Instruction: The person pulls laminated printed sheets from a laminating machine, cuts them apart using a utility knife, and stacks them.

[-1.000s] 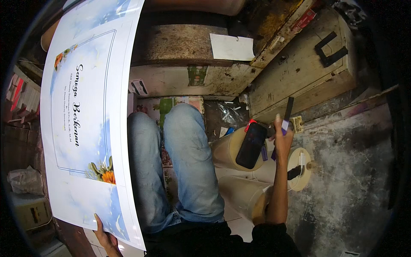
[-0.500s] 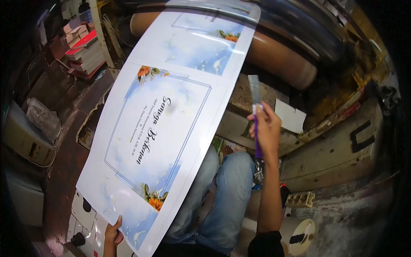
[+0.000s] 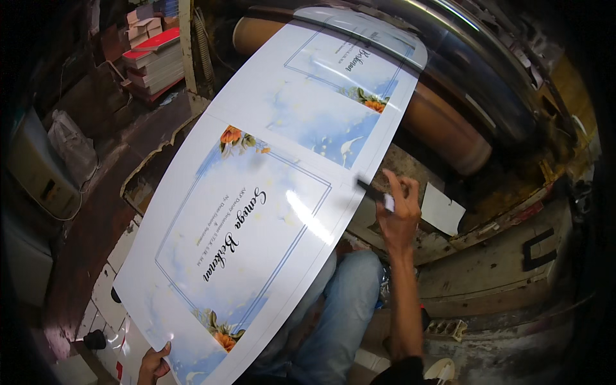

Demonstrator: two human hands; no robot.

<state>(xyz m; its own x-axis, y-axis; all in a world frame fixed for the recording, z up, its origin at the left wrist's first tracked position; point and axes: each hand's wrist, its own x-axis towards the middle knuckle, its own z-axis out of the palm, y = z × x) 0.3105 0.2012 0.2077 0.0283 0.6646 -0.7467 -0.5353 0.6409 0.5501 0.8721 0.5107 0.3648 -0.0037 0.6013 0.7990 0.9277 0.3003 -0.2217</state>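
Observation:
A long glossy printed sheet (image 3: 192,160), white and pale blue with orange flowers and black lettering, slopes from the dark shiny rollers at the top toward the lower left. My left hand (image 3: 154,364) pinches its lower left edge, thumb on top. My right hand (image 3: 399,215) is closed around a utility knife (image 3: 372,190). The knife's dark, blurred front end lies over the sheet's right margin, near the gap between two printed panels. Whether the blade touches the sheet I cannot tell.
A brown roll (image 3: 452,128) and a shiny metal roller (image 3: 494,96) lie across the top. Stacked red-covered books (image 3: 154,61) stand at far left. A white card (image 3: 443,210) rests right of my right hand. A socket strip (image 3: 447,328) sits lower right.
The knife has swung from upright beside the sheet to pointing left over its right margin. More of the upper printed panel shows below the rollers. The view has shifted a little.

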